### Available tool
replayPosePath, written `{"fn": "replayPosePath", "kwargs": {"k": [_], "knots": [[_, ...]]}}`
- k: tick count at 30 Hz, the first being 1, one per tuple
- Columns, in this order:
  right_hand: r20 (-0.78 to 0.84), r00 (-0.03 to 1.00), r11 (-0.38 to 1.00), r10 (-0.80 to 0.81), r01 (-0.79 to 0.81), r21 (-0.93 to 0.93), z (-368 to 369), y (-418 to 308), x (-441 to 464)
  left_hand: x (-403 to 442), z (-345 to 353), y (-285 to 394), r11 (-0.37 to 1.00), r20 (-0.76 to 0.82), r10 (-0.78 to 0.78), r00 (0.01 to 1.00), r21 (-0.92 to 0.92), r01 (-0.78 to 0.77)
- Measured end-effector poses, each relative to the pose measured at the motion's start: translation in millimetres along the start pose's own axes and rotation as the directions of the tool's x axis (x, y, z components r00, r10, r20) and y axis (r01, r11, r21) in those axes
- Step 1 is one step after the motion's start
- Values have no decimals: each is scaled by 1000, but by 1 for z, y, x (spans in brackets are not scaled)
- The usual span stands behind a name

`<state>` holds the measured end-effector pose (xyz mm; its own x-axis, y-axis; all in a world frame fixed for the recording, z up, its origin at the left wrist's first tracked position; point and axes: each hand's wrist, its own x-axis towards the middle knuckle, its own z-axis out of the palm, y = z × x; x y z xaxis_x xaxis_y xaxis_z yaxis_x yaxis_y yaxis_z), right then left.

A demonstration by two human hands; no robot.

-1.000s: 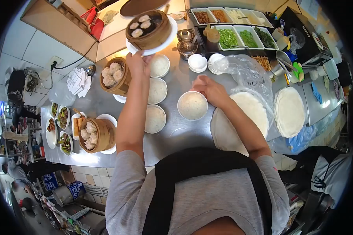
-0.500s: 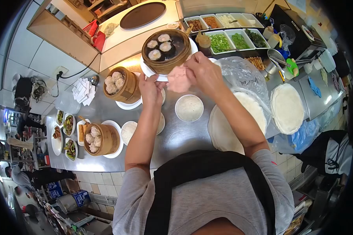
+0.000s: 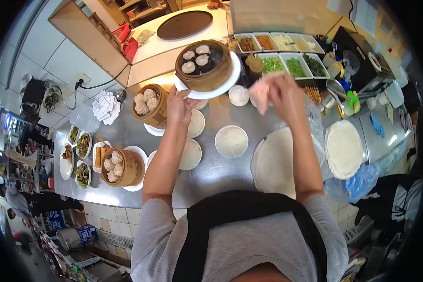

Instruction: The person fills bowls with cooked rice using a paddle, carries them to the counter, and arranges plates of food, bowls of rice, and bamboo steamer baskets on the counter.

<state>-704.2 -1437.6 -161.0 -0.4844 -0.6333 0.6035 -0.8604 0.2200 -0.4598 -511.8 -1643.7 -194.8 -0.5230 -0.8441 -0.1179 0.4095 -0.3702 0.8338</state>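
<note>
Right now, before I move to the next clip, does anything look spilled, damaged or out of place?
Nothing looks spilled or broken. The only untidy spot is the loose, overlapping heap of paper slips near the wall. The steamer rests on the plate in the left hand; the pink cloth is too blurred to judge.

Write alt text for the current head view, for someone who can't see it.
A person's left hand holds up a white plate bearing a bamboo steamer of four dumplings; the right hand grips a blurred pink cloth. Below, a steel counter carries bowls of rice, two more dumpling steamers and small side dishes.
</note>
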Motion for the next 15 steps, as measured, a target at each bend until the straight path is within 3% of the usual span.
{"fn": "replayPosePath", "kwargs": {"k": [1,5,7,10,14,15], "knots": [[2,1000,1000,-12,12,23,5,-2,-13,17,-3,-1,999,-10,25,1000,24,-25],[422,905,968,55,56,-246,51,28,-79,99,-8,-8,988,-119,80,990,-121,-94],[521,850,933,72,127,-336,70,41,-105,139,-14,-12,977,-175,107,979,-165,-136],[540,841,918,-7,220,-331,82,50,-124,192,-25,-30,962,-196,184,963,-167,-218],[525,851,903,-13,235,-360,82,51,-123,254,-42,-66,930,-361,119,925,-285,-231],[517,856,905,-19,235,-354,83,50,-125,251,-40,-66,955,-433,-9,901,-269,-120]]}}
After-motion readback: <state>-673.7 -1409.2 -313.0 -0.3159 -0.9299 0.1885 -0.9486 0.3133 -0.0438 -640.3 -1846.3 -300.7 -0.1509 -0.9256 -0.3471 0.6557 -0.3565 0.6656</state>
